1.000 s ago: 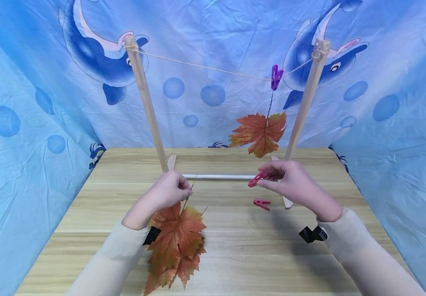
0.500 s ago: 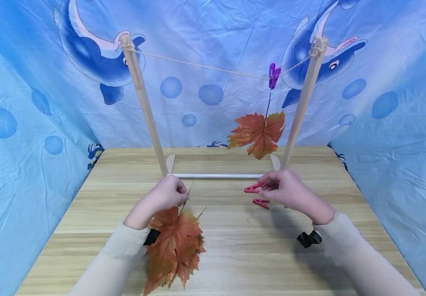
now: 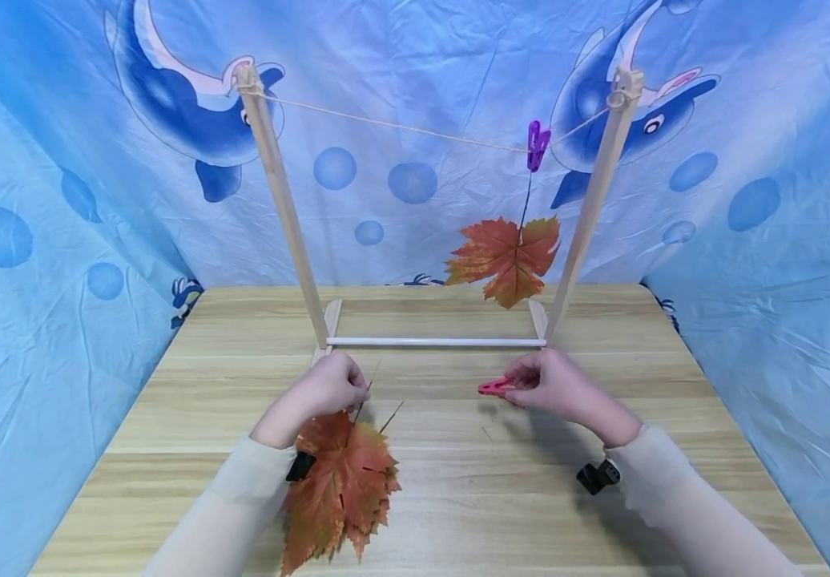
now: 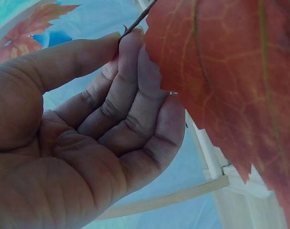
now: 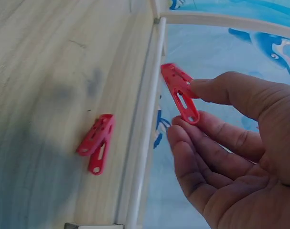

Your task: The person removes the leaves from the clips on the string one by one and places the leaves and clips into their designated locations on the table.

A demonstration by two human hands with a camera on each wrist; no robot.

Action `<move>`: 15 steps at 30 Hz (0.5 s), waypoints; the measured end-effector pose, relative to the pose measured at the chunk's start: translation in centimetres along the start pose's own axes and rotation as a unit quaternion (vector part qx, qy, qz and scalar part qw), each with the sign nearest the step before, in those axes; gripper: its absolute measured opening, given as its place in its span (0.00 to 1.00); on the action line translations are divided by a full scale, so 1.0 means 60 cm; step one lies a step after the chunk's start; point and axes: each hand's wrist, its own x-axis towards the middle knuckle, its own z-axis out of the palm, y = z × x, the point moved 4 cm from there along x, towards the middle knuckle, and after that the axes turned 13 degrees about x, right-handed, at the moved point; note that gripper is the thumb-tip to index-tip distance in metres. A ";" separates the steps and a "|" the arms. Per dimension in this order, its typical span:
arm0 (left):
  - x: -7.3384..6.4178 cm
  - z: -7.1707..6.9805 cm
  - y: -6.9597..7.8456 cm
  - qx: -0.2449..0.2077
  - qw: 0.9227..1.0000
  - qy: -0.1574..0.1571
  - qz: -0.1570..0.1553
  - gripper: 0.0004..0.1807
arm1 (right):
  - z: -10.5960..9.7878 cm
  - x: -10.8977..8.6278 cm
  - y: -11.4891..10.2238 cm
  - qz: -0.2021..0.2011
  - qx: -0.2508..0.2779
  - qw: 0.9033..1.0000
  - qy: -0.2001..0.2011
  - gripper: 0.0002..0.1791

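Observation:
My left hand (image 3: 330, 393) pinches the thin dark stem (image 4: 137, 21) of an orange-red artificial maple leaf (image 3: 336, 481) between thumb and index finger. Other leaves lie beneath that leaf, and a second stem sticks out beside it. My right hand (image 3: 559, 393) holds a red clothespin (image 5: 171, 76) between thumb and fingertips, above the table. A second red clothespin (image 5: 104, 131) lies on the wood in the right wrist view; in the head view it is hidden. Another maple leaf (image 3: 512, 260) hangs by its stem from a purple clothespin (image 3: 536, 146) on the string (image 3: 400, 126).
Two wooden posts, left (image 3: 278, 192) and right (image 3: 595, 192), carry the string. A white rod (image 3: 437, 342) joins them low down, behind both hands. The wood-grain table (image 3: 501, 513) ends at a blue dolphin-print curtain (image 3: 415, 64).
My right hand has come down and nearer with the red clothespin, over the one lying on the table. My left hand has shifted slightly nearer, still pinching the leaf stem.

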 end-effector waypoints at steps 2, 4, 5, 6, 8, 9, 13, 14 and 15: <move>0.001 0.002 -0.003 -0.001 1.000 0.000 -0.003 0.14 | 0.003 0.000 0.007 -0.001 0.003 1.000 -0.009 0.08; 0.003 0.005 -0.006 -0.003 1.000 0.000 -0.007 0.13 | 0.005 0.000 0.015 0.000 0.005 1.000 -0.016 0.08; 0.004 0.007 -0.008 -0.005 1.000 0.000 -0.010 0.12 | 0.006 -0.001 0.019 0.001 0.004 1.000 -0.018 0.08; 0.005 0.009 -0.009 -0.004 1.000 0.001 -0.012 0.12 | 0.008 -0.001 0.021 0.002 0.004 1.000 -0.021 0.08; 0.008 0.013 -0.013 -0.004 1.000 0.002 -0.018 0.10 | 0.010 -0.003 0.026 0.007 0.000 1.000 -0.024 0.08; 0.009 0.014 -0.014 -0.004 1.000 0.003 -0.020 0.10 | 0.011 -0.004 0.028 0.010 -0.003 1.000 -0.026 0.08; 0.012 0.020 -0.018 0.003 1.000 0.005 -0.027 0.10 | 0.015 -0.007 0.037 0.021 -0.024 0.999 -0.030 0.08; 0.012 0.021 -0.019 0.005 1.000 0.006 -0.027 0.10 | 0.016 -0.008 0.040 0.020 -0.027 0.999 -0.032 0.08; 0.013 0.023 -0.020 0.006 1.000 0.006 -0.029 0.10 | 0.017 -0.009 0.043 0.023 -0.029 0.999 -0.033 0.07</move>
